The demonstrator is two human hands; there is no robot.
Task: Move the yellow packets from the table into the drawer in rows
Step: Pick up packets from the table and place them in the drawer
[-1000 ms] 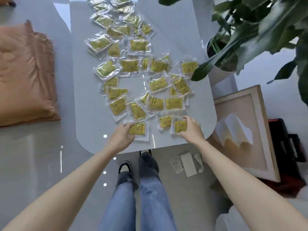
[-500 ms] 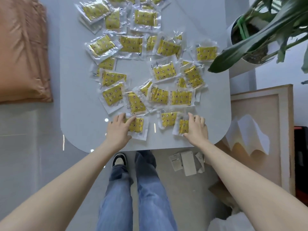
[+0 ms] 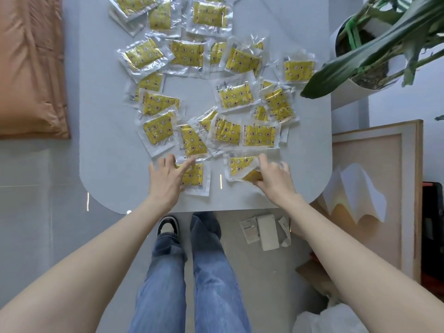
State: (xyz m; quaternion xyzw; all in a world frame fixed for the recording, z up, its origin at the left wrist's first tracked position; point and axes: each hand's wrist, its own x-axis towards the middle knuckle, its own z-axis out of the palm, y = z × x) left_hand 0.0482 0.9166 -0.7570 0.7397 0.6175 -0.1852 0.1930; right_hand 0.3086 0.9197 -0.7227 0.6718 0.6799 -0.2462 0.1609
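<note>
Yellow packets [image 3: 236, 96]: flat yellow sachets printed with small stars and moons, each sealed in a clear crinkled wrapper with a wide see-through margin.
Spread: scattered loosely over the pale table [image 3: 108, 152], from the near edge to the far end, many overlapping at odd angles.
Near-left packet [image 3: 195, 177]: flat on the table by the near edge, partly under the spread, straight fingers of the left hand [image 3: 165, 181].
Near-right packet [image 3: 251, 175]: gripped by the curled fingers of the right hand [image 3: 274, 180], tilted and bent up off the table, overlapping a flat neighbour [image 3: 240, 163].
</note>
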